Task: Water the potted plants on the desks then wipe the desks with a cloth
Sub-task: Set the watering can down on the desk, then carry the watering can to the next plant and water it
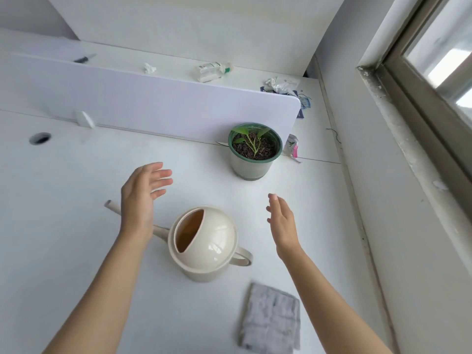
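A white desk (76, 200) fills most of the view, and a cream watering can (204, 244) stands on it as the landmark. Beyond the can, a pale divider panel (153, 103) runs across the desk's far edge. Both forearms reach in on either side of the can. Near and to the right of the can lies a folded grey cloth (270, 320), flat on the desk. Beyond the can and to its right, against the panel, stands a green-rimmed potted plant (254, 150). The left hand (140, 198) hovers over the can's spout, fingers spread, grasping nothing. The right hand (282, 223) hangs right of the can, fingers extended, empty.
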{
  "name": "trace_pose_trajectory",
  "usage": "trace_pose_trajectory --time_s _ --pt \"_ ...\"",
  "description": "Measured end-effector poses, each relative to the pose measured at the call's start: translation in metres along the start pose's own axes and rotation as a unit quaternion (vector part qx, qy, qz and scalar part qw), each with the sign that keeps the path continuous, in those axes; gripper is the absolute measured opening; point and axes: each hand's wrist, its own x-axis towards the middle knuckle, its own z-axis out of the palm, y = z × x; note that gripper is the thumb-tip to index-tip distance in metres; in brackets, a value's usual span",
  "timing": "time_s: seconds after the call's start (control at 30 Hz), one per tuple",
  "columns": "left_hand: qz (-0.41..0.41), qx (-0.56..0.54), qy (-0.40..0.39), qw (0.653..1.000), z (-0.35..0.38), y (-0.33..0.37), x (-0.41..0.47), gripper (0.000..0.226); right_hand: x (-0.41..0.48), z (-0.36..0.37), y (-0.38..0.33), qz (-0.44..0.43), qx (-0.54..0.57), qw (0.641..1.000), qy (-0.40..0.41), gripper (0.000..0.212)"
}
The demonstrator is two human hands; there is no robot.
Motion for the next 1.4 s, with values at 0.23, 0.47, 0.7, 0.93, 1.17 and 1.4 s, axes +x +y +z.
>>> trace_pose_trajectory --time_s 0.23,0.47,0.7,0.93,1.17,1.4 --pt "-0.047 -0.018 0.067 0.996 -0.064 -0.037 -0.044 0.033 -0.050 0.004 0.020 -0.023 -0.117 0.991 -0.062 0.049" --pt "-0.130 0.002 0.120 0.984 -0.083 -0.077 -0.042 0.028 -0.075 0.022 0.049 -0.068 -0.160 0.982 -0.070 0.026" --pt "-0.159 -0.024 -0.008 0.987 -0.077 -0.087 -0.018 0.038 -0.077 0.028 0.078 -0.036 -0.089 0.995 -0.041 0.012" --pt "-0.168 -0.073 -0.076 0.980 -0.078 -0.089 -0.013 0.025 -0.087 0.031 0.094 0.007 -0.053 0.998 -0.019 0.021" --pt "-0.168 -0.085 -0.077 0.979 -0.096 -0.094 -0.022 0.017 -0.100 0.028 0.094 0.050 0.126 0.990 -0.033 0.007" --pt "-0.163 -0.105 -0.083 0.977 -0.106 -0.093 -0.035 0.025 -0.117 0.024 0.097 0.055 0.125 0.987 -0.087 0.003"
